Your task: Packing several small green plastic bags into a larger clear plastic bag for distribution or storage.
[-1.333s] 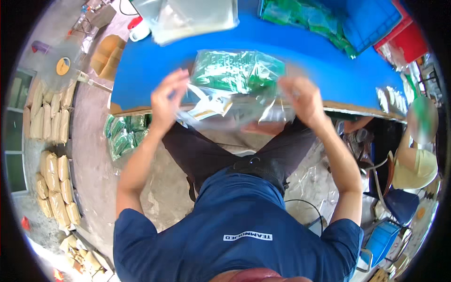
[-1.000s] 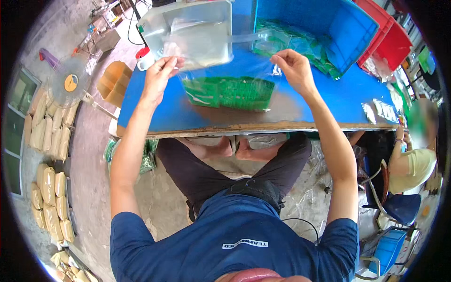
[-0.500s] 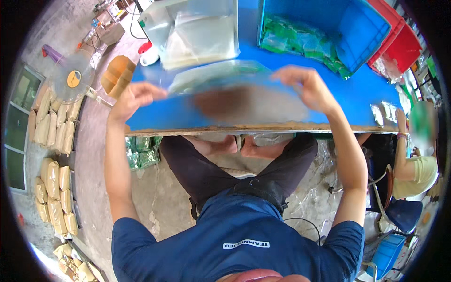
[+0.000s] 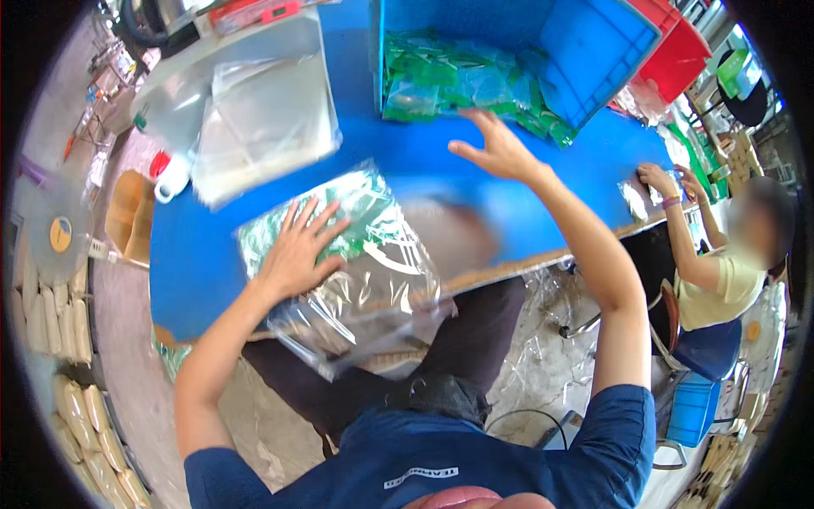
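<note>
My left hand [image 4: 298, 251] lies flat with fingers spread on a clear plastic bag with green printing [image 4: 392, 265]. The bag rests on the blue tabletop [image 4: 199, 254], its lower part hanging over the front edge towards my lap. Over the table my right hand [image 4: 502, 151] holds nothing, thumb and fingers apart. It is in front of a tipped blue bin [image 4: 606, 64], whose opening shows a heap of small green-and-clear packets [image 4: 458, 72]. A brownish blur, too smeared to name, shows just right of the bag.
Flat clear bags [image 4: 267, 127] sit stacked in a pale tray at the back left. Beside it are a white cup-like container [image 4: 172, 180] and a cardboard box [image 4: 131, 212]. Red bins [image 4: 670, 51] stand behind the blue one. Another person [image 4: 716, 271] works at the table's right end.
The printed bag, blurred between my raised hands before, now lies on the table under my left palm. My right hand has moved towards the blue bin. The whole view has swung round.
</note>
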A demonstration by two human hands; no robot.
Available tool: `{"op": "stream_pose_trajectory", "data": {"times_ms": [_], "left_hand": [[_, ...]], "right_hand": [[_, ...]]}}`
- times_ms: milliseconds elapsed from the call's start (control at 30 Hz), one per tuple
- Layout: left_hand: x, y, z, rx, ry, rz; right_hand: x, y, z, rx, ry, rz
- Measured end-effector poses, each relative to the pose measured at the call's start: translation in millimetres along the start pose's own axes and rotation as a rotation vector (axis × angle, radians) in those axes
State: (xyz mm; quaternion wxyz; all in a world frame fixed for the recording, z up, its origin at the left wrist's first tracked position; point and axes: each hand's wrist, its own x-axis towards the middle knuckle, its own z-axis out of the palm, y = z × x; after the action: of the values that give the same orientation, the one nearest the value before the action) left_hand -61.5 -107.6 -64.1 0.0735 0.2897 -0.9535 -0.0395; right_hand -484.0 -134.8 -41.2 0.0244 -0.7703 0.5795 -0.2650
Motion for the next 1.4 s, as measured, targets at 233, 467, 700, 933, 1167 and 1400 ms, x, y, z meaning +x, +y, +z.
{"op": "stream_pose_trajectory", "data": {"times_ms": [233, 467, 700, 933, 1167, 1400], "left_hand": [[-9, -3, -7, -0.04, -0.149, -0.035], [-10, -9, 1, -0.096, -0.23, -0.058], [-9, -11, -3, -0.084, -0.172, -0.069], [-3, -5, -5, -0.048, -0.096, -0.019], [-45, -28, -30, 0.02, -0.15, -0.119], [105, 55, -48, -0.27, 0.164, 0.009]], "right_hand": [[221, 147, 9, -0.208, 0.044, 0.436], [286, 189, 66, -0.272, -0.197, 0.45], [190, 123, 48, -0.37, -0.113, 0.493], [94, 69, 78, -0.414, 0.356, 0.398], [126, 82, 23, -0.073, 0.389, 0.383], [168, 249, -5, -0.205, 0.072, 0.637]]}}
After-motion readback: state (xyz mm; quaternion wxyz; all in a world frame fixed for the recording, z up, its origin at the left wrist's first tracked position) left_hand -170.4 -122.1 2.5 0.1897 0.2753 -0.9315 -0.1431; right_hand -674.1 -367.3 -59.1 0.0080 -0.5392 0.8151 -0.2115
